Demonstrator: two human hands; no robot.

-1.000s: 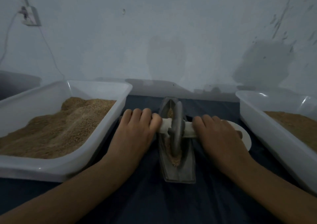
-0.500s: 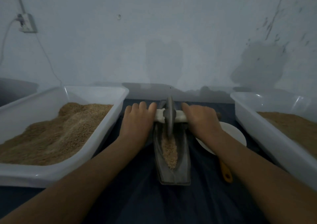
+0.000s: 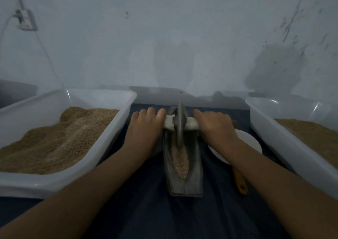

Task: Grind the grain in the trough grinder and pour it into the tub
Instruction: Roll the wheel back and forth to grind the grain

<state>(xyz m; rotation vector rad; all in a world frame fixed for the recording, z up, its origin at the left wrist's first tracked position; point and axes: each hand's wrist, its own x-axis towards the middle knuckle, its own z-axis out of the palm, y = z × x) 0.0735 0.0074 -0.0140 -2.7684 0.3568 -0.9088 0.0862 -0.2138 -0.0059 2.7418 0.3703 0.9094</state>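
Observation:
A grey boat-shaped trough grinder (image 3: 193, 182) lies lengthwise on the dark cloth between my arms. Pale grain (image 3: 180, 161) fills its groove. The metal grinding wheel (image 3: 180, 127) stands upright at the trough's far end, on a white axle handle (image 3: 191, 125). My left hand (image 3: 146, 127) grips the axle's left end, fingers curled over it. My right hand (image 3: 214, 126) grips the right end. A white tub (image 3: 102, 147) heaped with brown grain sits on the left. Another white tub (image 3: 285, 145) holding brown meal sits on the right.
A white dish (image 3: 250, 143) lies under my right wrist, with an orange handle (image 3: 240, 182) sticking out toward me. The wall stands close behind the trough. A socket with a cable (image 3: 25, 20) hangs at the upper left.
Both hands have rolled the wheel away from me, from the trough's middle to its far end. The grain in the near part of the groove has come into view.

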